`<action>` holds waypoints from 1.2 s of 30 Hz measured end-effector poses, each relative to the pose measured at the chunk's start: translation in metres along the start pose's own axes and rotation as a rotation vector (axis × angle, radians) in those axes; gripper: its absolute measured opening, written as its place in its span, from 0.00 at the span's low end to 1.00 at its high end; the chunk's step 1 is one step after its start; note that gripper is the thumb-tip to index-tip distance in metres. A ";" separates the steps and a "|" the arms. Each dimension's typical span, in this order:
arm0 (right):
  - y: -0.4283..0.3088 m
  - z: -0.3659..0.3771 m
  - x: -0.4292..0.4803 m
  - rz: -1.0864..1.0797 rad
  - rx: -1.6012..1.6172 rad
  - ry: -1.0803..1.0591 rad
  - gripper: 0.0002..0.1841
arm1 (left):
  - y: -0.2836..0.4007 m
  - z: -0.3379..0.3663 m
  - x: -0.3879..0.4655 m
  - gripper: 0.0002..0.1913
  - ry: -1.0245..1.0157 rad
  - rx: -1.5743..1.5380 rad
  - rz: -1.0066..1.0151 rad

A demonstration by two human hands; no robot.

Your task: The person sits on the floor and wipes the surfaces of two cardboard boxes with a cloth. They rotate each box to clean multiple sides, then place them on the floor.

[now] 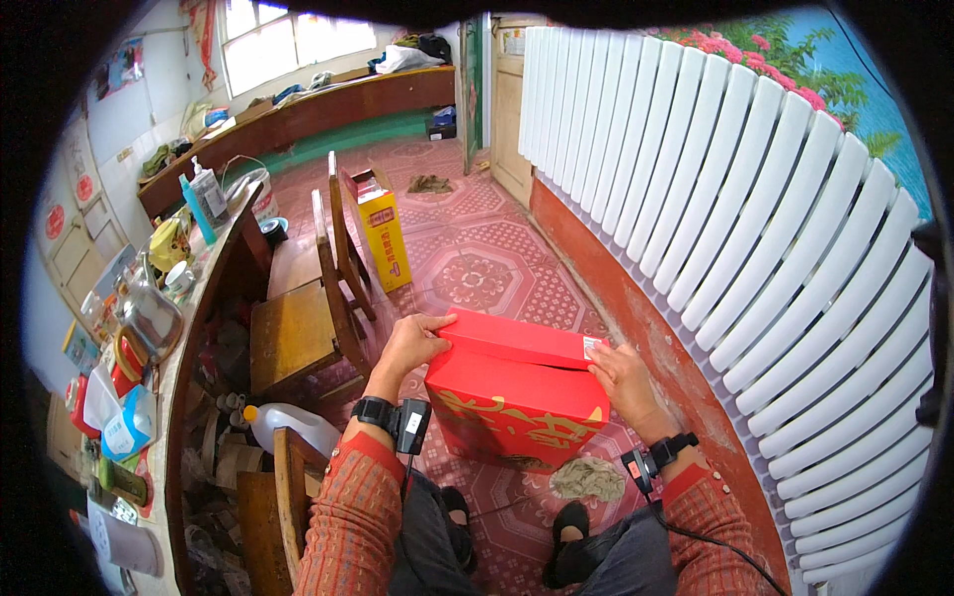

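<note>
A red cardboard box (pixel 514 417) with gold lettering is in front of me, above the tiled floor. My left hand (pixel 417 344) grips the left end of its top edge, thumb and fingers pinching the cardboard. At the right end of the top, my right hand (pixel 622 380) rests its fingers on the flap, beside a white printed label (pixel 591 348). A narrow dark gap shows along the top near the right hand. Whether the box touches the floor cannot be told. A crumpled pale cloth (pixel 589 479) lies on the floor beside the box.
To the left are wooden chairs (pixel 294 328) and a long table (pixel 168 439) with a kettle (pixel 149 316), tissues and bottles. A yellow carton (pixel 384 242) stands on the floor ahead. A white radiator (pixel 715 201) lines the right wall. A dark cloth (pixel 430 184) lies farther off.
</note>
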State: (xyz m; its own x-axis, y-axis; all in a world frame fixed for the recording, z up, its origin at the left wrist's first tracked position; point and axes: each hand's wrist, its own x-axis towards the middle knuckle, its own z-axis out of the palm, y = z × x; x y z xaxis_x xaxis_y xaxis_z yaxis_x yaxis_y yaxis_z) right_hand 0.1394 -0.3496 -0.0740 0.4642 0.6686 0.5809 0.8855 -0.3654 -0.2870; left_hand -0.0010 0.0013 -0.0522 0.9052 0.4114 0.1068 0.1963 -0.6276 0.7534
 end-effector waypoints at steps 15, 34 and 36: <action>-0.014 -0.002 0.000 -0.131 -0.305 -0.025 0.14 | -0.005 0.013 0.000 0.21 0.112 0.074 0.056; -0.021 -0.015 0.007 -0.078 -0.343 -0.265 0.15 | 0.005 0.015 -0.007 0.19 0.165 0.264 0.350; -0.020 -0.012 0.005 -0.144 -0.420 -0.211 0.13 | 0.009 0.017 -0.007 0.19 0.146 0.303 0.367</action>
State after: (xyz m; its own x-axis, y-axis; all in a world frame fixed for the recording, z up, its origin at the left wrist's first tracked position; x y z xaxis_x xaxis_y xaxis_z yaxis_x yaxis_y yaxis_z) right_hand 0.1237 -0.3463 -0.0560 0.3700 0.8322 0.4129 0.8763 -0.4603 0.1425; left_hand 0.0007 -0.0184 -0.0570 0.8773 0.2015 0.4356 -0.0055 -0.9033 0.4289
